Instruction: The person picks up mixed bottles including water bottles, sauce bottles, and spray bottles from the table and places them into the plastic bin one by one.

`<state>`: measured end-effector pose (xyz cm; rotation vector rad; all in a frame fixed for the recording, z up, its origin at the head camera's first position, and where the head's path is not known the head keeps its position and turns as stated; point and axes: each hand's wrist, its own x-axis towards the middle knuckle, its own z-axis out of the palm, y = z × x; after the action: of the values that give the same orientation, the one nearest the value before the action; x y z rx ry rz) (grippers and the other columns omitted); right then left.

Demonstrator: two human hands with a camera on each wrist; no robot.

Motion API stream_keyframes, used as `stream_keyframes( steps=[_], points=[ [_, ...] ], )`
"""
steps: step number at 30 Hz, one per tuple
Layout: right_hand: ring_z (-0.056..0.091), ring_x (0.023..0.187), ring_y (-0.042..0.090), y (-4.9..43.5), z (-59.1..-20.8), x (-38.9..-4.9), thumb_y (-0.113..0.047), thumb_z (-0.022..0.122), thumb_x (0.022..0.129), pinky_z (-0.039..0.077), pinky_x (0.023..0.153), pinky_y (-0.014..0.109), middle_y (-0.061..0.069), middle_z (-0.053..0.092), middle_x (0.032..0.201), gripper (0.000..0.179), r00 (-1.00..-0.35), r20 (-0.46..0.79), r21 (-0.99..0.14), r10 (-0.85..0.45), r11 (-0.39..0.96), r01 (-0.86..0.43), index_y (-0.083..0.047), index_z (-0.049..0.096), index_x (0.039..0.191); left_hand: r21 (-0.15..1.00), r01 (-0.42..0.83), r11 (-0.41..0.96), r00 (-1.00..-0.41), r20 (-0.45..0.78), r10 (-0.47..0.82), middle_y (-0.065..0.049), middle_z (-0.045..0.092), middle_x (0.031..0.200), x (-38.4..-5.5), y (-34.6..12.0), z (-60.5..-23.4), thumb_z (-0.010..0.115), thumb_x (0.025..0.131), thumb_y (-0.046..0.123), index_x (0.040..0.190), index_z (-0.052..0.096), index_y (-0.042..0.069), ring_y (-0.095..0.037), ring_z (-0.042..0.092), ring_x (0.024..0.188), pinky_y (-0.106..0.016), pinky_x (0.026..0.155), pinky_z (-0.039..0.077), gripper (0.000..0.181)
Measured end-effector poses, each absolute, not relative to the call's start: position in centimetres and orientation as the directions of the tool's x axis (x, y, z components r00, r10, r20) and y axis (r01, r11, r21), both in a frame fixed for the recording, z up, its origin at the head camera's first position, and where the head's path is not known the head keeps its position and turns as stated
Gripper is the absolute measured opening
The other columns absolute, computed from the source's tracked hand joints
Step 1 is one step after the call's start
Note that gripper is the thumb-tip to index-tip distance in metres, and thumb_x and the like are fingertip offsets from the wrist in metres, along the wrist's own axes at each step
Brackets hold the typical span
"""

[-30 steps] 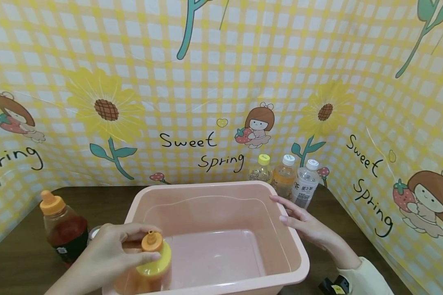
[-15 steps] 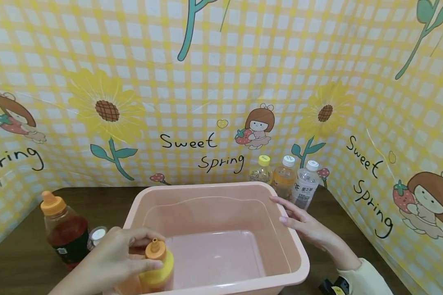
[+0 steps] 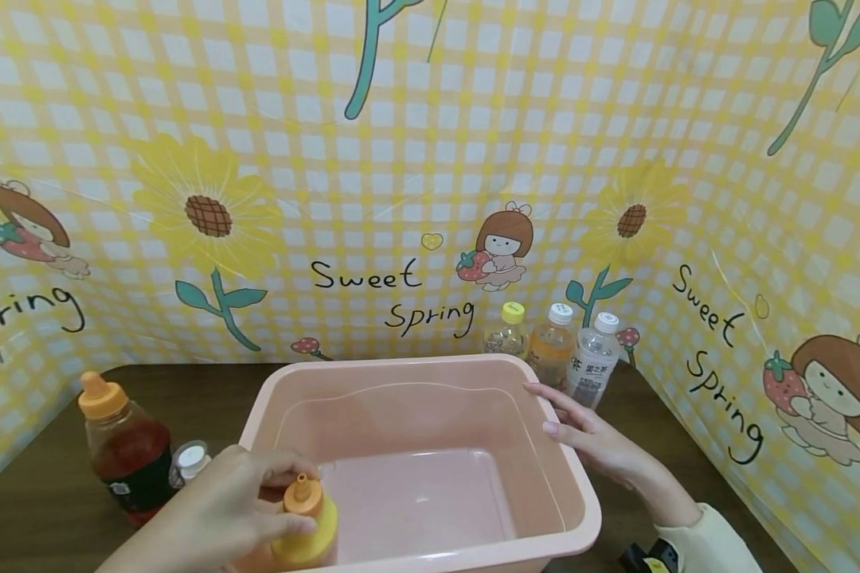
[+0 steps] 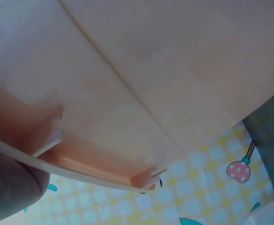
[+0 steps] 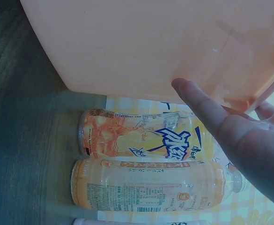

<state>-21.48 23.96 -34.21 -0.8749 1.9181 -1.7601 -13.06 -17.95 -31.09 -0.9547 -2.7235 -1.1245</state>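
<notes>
My left hand (image 3: pixel 222 501) holds a squeeze bottle (image 3: pixel 304 547) by its upper part, thumb in front and fingers behind. It has an orange nozzle cap and a yellow top. The bottle stands nearly upright inside the left front of a pink plastic tub (image 3: pixel 416 364), its lower part hidden by the front rim. On the tub's right rim rests my right hand (image 3: pixel 602 438), fingers fairly straight. In the right wrist view, one finger of that hand lies along the tub's outer wall (image 5: pixel 127 51). The left wrist view shows the tub's outside (image 4: pixel 174 70) and part of the left hand.
Left of the tub stand a dark-red-filled bottle with an orange cap (image 3: pixel 125 454) and a small white-capped container (image 3: pixel 191 460). Behind the right corner are drink bottles with a yellow cap (image 3: pixel 514 312), an orange drink (image 3: pixel 550 350) and a clear body (image 3: pixel 593 358). Checkered cloth (image 3: pixel 365 183) surrounds the table.
My left hand and the squeeze bottle have moved down and slightly right in the tub. More of the small white-capped container shows. The right hand has stayed on the rim.
</notes>
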Motion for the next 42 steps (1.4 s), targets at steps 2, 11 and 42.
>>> stream_keyframes(
  steps=[2,11,42],
  points=[
    [0.056,0.105,0.025,24.0,-34.2,-21.5,-0.009,0.038,0.097,0.049,0.078,0.045,0.036,0.034,0.128,0.048,-0.727,0.124,-0.983,-0.675,0.015,-0.181,-0.026,0.028,0.142,0.591,0.574,0.567,-0.802,0.266,0.535,0.009,0.066,0.086,-13.1,-18.0,-31.1,0.076,0.071,0.033,0.097,0.064,0.011,0.003,0.057,0.077,-0.019,0.064,0.048,0.036],
    [0.057,0.104,0.027,23.9,-34.2,-21.4,-0.008,0.037,0.097,0.049,0.077,0.045,0.032,0.039,0.125,0.048,-0.717,0.135,-0.983,-0.684,-0.001,-0.184,-0.024,0.028,0.142,0.474,0.584,0.659,-0.804,0.227,0.550,0.015,0.062,0.083,-13.0,-17.8,-30.9,0.078,0.067,0.034,0.094,0.064,0.016,0.003,0.050,0.072,-0.020,0.061,0.044,0.035],
    [0.057,0.104,0.026,24.0,-34.2,-21.4,-0.008,0.038,0.097,0.050,0.077,0.044,0.030,0.039,0.125,0.048,-0.730,0.125,-0.986,-0.672,-0.002,-0.167,-0.027,0.031,0.140,0.406,0.608,0.682,-0.786,0.189,0.589,0.012,0.064,0.086,-12.8,-17.7,-29.6,0.077,0.069,0.028,0.096,0.068,0.016,0.004,0.046,0.064,-0.019,0.054,0.041,0.031]
  ],
)
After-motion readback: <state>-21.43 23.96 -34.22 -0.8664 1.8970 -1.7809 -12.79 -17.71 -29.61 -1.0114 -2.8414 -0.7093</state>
